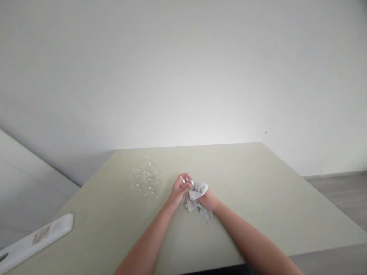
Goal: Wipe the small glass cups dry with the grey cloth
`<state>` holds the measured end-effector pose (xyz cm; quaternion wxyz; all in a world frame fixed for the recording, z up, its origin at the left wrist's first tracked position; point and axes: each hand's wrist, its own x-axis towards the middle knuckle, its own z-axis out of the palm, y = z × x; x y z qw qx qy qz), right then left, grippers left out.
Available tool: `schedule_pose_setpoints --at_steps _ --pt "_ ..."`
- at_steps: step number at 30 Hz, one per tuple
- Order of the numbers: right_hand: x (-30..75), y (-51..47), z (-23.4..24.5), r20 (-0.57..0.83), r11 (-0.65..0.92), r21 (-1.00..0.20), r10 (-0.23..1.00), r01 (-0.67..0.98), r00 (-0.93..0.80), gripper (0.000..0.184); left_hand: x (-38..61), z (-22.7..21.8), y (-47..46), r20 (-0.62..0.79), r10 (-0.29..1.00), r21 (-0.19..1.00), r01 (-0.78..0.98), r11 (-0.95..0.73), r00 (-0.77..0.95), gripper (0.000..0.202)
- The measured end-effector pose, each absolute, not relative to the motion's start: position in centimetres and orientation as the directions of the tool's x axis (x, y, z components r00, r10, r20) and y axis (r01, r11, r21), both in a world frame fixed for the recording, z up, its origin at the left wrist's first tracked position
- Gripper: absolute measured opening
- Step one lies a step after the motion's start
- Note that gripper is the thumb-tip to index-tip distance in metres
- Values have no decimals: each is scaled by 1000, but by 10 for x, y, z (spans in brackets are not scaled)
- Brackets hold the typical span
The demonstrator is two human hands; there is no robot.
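white flat box (36, 237) at the bench's (258, 191) near-left edge | right hand (208, 199) wrapped around a white cloth (197, 198) mid-bench | left hand (180, 188) pinching what looks like a small clear glass (188, 180) against the cloth, kinda hard to tell | more clear glassware (145, 180) just left, farther back

**Around the work: table, glassware, white tray**

A pale green table (258, 198) fills the lower view. A cluster of clear glasses (145, 179) stands toward 11 o'clock. A flat white tray (37, 238) with a label lies at 8 o'clock by the edge. White wall (183, 68) at 12; grey floor (341, 194) at 3.
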<state>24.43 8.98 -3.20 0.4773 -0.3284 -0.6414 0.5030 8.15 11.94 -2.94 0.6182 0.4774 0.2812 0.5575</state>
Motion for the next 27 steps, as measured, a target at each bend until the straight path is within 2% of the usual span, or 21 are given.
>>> schedule_pose_setpoints --at_steps 2,6,8,12,15,21,27 --pt "244 86 -30 264 258 -964 887 -68 -379 37 79 -28 117 160 955 915 -401 -50 248 66" --pt "246 78 -30 111 20 -982 864 -186 -492 49 74 -22 111 94 911 895 -435 98 401 83" --pt "244 78 -31 81 -38 -972 874 -233 -479 53 75 -22 110 82 911 893 -436 113 405 77" --pt "237 83 -31 197 134 -974 898 -182 -393 47 78 -27 115 130 958 923 -385 -23 256 71" --pt "237 85 -32 282 251 -959 891 -130 -355 41 79 -27 118 149 963 933 -353 -62 225 73" --pt "242 84 -36 151 81 -978 910 -192 -387 46 78 -23 114 121 941 916 -401 17 316 71" --pt "236 87 -34 257 219 -965 896 -141 -362 44 80 -28 116 147 964 938 -341 -65 221 68"
